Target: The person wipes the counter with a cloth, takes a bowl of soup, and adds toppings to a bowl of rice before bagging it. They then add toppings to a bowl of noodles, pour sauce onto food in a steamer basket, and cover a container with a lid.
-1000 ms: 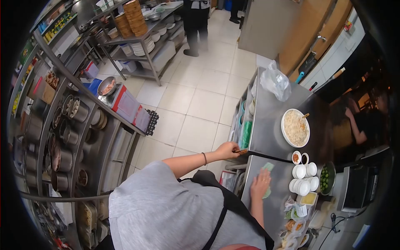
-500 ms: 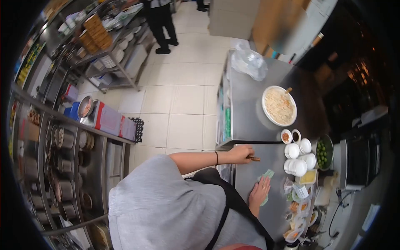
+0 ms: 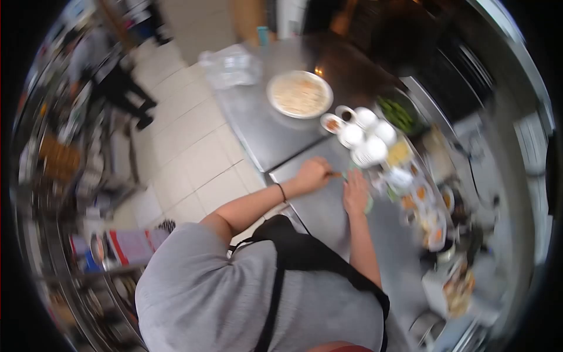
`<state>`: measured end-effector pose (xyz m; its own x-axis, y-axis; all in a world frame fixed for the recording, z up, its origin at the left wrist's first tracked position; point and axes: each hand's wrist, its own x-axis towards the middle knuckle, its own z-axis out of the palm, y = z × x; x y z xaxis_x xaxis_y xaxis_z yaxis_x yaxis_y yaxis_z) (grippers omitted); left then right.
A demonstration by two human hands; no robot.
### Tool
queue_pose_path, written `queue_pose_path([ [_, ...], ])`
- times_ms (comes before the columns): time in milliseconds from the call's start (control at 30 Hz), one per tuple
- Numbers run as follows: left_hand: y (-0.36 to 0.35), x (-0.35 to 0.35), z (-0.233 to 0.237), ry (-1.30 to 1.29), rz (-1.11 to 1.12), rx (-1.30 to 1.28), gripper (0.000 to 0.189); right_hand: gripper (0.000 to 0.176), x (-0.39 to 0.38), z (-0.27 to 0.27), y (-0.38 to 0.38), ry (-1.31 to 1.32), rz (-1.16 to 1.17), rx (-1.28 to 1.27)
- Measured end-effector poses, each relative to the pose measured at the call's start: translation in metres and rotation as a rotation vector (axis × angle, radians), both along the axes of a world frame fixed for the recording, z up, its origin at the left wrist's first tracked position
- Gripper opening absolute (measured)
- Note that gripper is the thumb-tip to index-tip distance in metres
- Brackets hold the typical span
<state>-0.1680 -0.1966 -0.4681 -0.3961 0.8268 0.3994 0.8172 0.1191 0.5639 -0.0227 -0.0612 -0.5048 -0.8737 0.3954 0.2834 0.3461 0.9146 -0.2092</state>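
Note:
My left hand (image 3: 314,175), with a dark band at its wrist, is closed around a short brown wooden stick (image 3: 335,174) that pokes out to the right. Just right of it, my right hand (image 3: 355,193) lies flat with fingers stretched over a pale green cloth (image 3: 369,204) on the steel table (image 3: 316,217). The palm hides most of the cloth. The stick's free end points toward my right fingertips.
Beyond the hands stand stacked white cups (image 3: 369,151), small sauce bowls (image 3: 332,123) and a large white bowl of shredded food (image 3: 300,95). Green limes (image 3: 397,114) and food tubs (image 3: 431,220) line the far side. A person (image 3: 111,70) works at the left.
My view has turned, so the table appears swung round to the left. My right hand and the cloth have come closer to my left hand, which still grips the stick.

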Motion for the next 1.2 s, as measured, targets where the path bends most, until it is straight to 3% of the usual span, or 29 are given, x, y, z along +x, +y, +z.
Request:
queue_pose_path([
  [233,0.047,0.013,0.016,0.163,0.001,-0.105,0.009,0.045,0.092,0.002,-0.011,-0.041,-0.222,-0.033],
  [500,0.048,0.032,0.008,0.184,0.084,-0.199,0.039,0.044,0.219,0.002,0.009,0.035,-0.58,-0.008],
  [600,0.038,0.045,0.008,0.179,0.056,-0.194,0.037,0.044,0.253,0.003,0.034,0.072,-0.67,-0.017],
  [900,0.001,0.086,0.0,0.239,0.059,-0.119,0.032,0.045,0.285,-0.012,0.11,0.068,-0.799,-0.037],
  [1200,0.014,0.076,-0.008,0.144,0.181,-0.199,0.035,0.043,0.337,-0.01,0.04,0.121,-0.824,-0.049],
])
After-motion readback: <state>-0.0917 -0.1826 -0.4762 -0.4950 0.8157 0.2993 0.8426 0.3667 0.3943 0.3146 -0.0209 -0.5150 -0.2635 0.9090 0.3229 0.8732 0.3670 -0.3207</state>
